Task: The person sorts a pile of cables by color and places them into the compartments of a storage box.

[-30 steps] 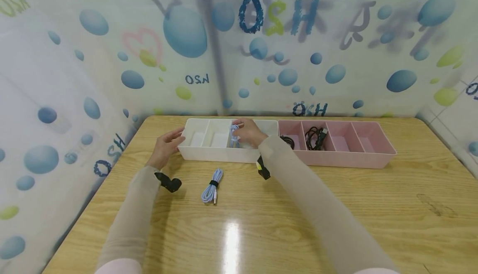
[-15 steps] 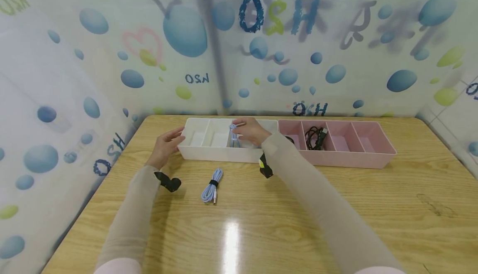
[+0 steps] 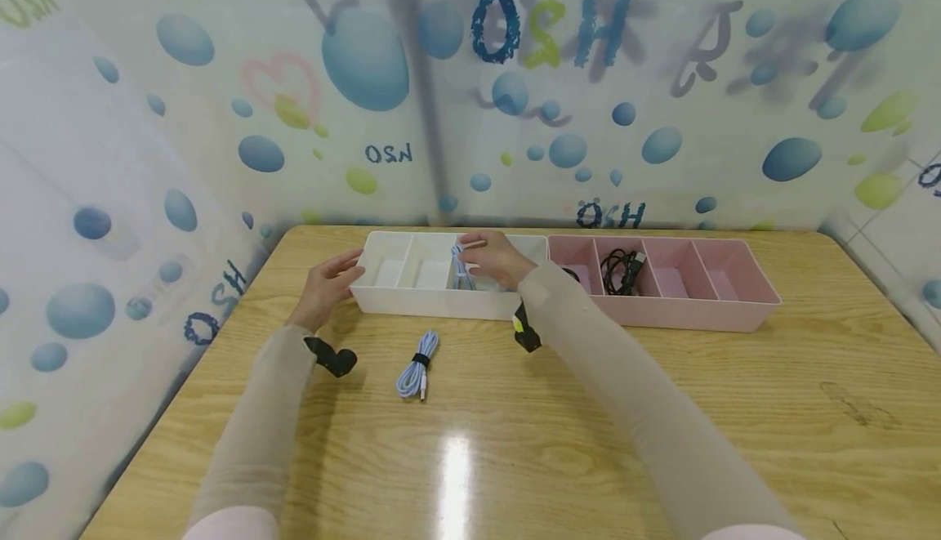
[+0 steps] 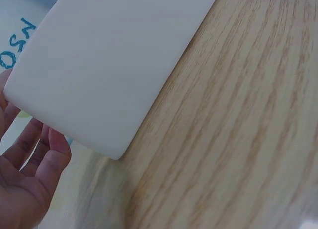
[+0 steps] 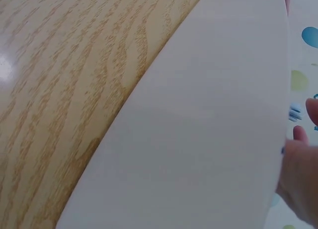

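Note:
A white divided box [image 3: 437,303] stands at the table's back. At its left end my left hand [image 3: 323,291] rests with relaxed fingers; in the left wrist view the fingers [image 4: 52,157] lie along the box's end wall. My right hand [image 3: 496,261] reaches over the box, thumb and finger spread beside a bundled light-blue cable [image 3: 459,266] in the third compartment from the left. The right wrist view shows part of that hand [image 5: 300,174] beyond the white wall. Another light-blue cable [image 3: 417,367], tied with a black strap, lies on the table in front.
A pink divided box [image 3: 684,314] adjoins the white one on the right. One compartment holds a black cable [image 3: 622,270]; another dark cable in the compartment beside it is mostly hidden by my right sleeve. A patterned wall [image 3: 515,148] stands behind the wooden table [image 3: 809,377].
My right hand has shifted slightly right, away from the cable in the white box, whose top leans a little further left. The left hand and the cable on the table have stayed put.

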### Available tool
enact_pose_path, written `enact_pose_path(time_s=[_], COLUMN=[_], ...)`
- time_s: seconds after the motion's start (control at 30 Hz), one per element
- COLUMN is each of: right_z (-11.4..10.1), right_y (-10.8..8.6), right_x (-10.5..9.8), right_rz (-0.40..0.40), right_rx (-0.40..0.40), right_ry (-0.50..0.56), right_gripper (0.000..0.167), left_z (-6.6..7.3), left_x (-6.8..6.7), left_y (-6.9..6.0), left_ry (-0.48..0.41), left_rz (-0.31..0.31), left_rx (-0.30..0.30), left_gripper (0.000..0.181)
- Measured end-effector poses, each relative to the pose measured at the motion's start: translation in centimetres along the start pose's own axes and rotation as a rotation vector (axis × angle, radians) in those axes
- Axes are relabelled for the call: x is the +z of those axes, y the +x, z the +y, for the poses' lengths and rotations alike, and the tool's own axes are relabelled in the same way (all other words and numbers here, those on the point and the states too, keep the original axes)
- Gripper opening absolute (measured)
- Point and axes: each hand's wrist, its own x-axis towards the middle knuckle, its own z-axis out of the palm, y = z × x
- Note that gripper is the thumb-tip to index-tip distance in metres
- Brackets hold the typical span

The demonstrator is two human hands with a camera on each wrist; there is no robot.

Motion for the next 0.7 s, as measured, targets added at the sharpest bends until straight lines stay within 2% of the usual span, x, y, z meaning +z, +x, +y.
enact_pose_path(time_s=[0.3,0.5,0.7], right_z=[0.04,0.19,0.53], right_y=[-0.42,-0.56,-0.75], right_x=[0.05,0.03,-0.09], right_rz=[0.017,0.034,0.028], right_rx=[-0.068,-0.078,-0.120], right_ry=[-0.033,-0.089,-0.087], right_gripper=[0.036,0.036,0.036], left_z=[-0.05,-0.04,-0.10], left_x=[-0.07,-0.03,-0.10], left_y=[0.14,0.16,0.12], left_ry=[0.002,0.007,0.011], left_rz=[0.008,0.007,0.004], left_rx=[-0.005,-0.014,-0.010], left_gripper=[0.051,0.050,0.050])
